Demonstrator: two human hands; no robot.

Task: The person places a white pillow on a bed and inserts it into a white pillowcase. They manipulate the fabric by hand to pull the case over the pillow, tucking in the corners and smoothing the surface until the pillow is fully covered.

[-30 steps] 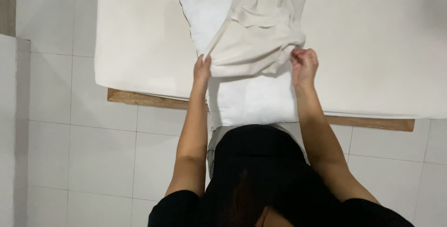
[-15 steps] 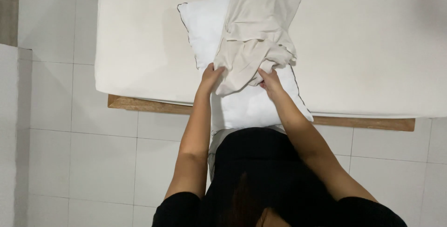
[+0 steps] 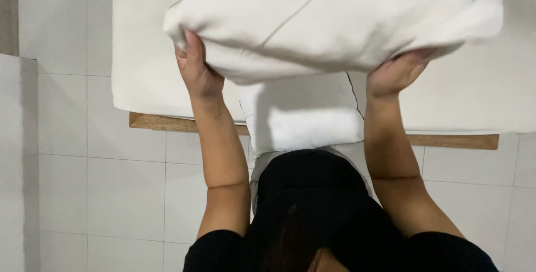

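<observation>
Bed: the white mattress (image 3: 145, 54) fills the frame from 10 to 3 o'clock, lying on a wooden base (image 3: 167, 122) whose edge shows along its near side.
Floor: pale tiles (image 3: 100, 194) run from 7 to 9 o'clock and again at 4 o'clock.
Pillowcase: the cream pillowcase (image 3: 335, 20) is spread wide at 12 o'clock, lifted above the mattress and held by both lower corners, with its cloth sagging between the two hands.
Pillow: the white pillow (image 3: 304, 110) lies at the centre, just under the pillowcase, its near end hanging over the bed edge against the person's body; its far end is hidden by the cloth.
Left hand: the left hand (image 3: 196, 71), at 10 o'clock from the pillow, is clenched on the left edge of the pillowcase, thumb over the fabric.
Right hand: the right hand (image 3: 397, 74), at 2 o'clock from the pillow, grips the right edge from below, fingers tucked up into the cloth.
</observation>
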